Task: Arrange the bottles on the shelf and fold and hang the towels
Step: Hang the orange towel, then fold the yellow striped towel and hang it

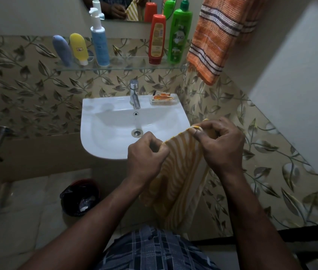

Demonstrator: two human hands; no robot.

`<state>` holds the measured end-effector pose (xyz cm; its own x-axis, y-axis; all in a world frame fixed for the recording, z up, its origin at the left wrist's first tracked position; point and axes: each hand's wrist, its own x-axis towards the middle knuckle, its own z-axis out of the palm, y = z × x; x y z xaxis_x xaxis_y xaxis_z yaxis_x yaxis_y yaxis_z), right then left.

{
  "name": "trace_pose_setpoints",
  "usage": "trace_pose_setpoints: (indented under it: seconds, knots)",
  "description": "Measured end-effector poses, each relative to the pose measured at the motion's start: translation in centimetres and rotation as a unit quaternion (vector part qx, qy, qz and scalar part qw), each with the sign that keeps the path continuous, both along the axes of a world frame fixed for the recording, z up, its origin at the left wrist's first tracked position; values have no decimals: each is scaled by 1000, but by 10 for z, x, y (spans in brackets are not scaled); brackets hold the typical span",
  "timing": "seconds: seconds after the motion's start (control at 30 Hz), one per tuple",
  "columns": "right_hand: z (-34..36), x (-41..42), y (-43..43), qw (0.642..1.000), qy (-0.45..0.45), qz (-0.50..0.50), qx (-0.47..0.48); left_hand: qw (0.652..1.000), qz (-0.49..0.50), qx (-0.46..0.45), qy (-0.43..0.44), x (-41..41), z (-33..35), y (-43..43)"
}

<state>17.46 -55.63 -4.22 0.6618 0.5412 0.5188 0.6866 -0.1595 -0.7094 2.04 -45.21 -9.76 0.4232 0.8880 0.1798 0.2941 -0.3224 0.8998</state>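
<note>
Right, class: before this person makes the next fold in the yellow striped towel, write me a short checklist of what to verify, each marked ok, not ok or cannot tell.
1. Left hand grips the top edge of the yellow striped towel: ok.
2. Right hand pinches the same edge: ok.
3. Towel hangs clear of the sink: ok.
4. Lower end off the floor: cannot tell, hidden.
5. Orange striped towel already hung: ok.
6. Five bottles upright on the glass shelf: ok.

orange towel (pixel 218 36) top cut off
</note>
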Motion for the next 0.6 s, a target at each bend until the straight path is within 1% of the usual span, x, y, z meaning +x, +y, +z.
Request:
trace_pose_setpoints:
  seconds: [0.07, 0.17, 0.23, 0.37, 0.5, 0.6]
  knots:
    - [0, 1, -1, 1000, -1, 2, 0, 1000, -15, 11, -13, -1, 1, 1]
    - [0, 1, -2, 1000, 1, 1, 3, 998, -37, -5, -49, 0, 1, 0]
    - [0, 2, -2, 1000, 1, 3, 5, 997, -58, -6, -47, 1, 1, -1]
    - [1, 4, -4, 1000, 0, -4, 9, 995, -88, 40, -32, 2, -3, -2]
    - [-4, 9, -6, 1000, -10, -15, 7, 996, -78, 5, -45, 1, 0, 0]
    - [-19, 15, -2, 1000, -2, -28, -14, 997, -51, -28, -49, 0, 2, 2]
